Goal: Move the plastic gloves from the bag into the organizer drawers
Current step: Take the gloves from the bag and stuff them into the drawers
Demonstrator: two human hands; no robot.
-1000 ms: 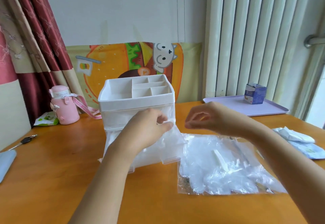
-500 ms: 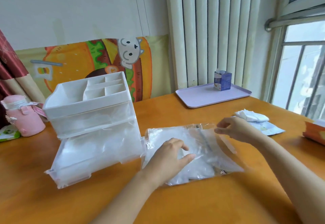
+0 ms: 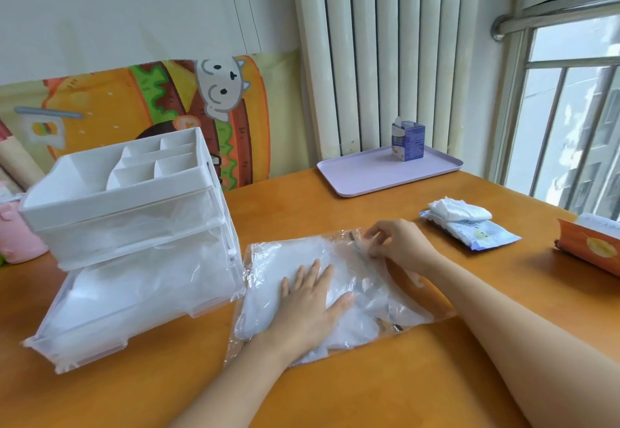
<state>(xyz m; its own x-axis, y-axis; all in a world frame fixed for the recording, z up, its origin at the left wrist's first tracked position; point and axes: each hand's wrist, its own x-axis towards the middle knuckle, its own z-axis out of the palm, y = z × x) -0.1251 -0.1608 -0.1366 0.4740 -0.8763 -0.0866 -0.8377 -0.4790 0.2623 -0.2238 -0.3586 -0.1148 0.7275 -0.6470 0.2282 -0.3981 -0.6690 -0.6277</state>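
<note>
the left hand [image 3: 307,306] lies flat on the bag [image 3: 372,306], fingers straight and slightly spread, pressing the gloves [image 3: 278,273] inside. the right hand [image 3: 402,243] pinches the bag's far edge with curled fingertips. the bag lies on the table [image 3: 402,384], just beside the organizer [image 3: 127,202].

One view was on record, taken from a wide-angle camera worn on the head. It looked forward and down across the table [image 3: 402,394] at close range. Both forearms entered from the lower edge. The left hand [image 3: 308,306] sat at centre frame and the right hand [image 3: 402,246] just above and right of it, both over the bag [image 3: 385,306]. The organizer [image 3: 117,212] filled the left side. The far wall [image 3: 134,8] and radiator [image 3: 369,58] ran along the top, the window [image 3: 570,125] down the right edge. Uprights bowed near the frame edges.
</note>
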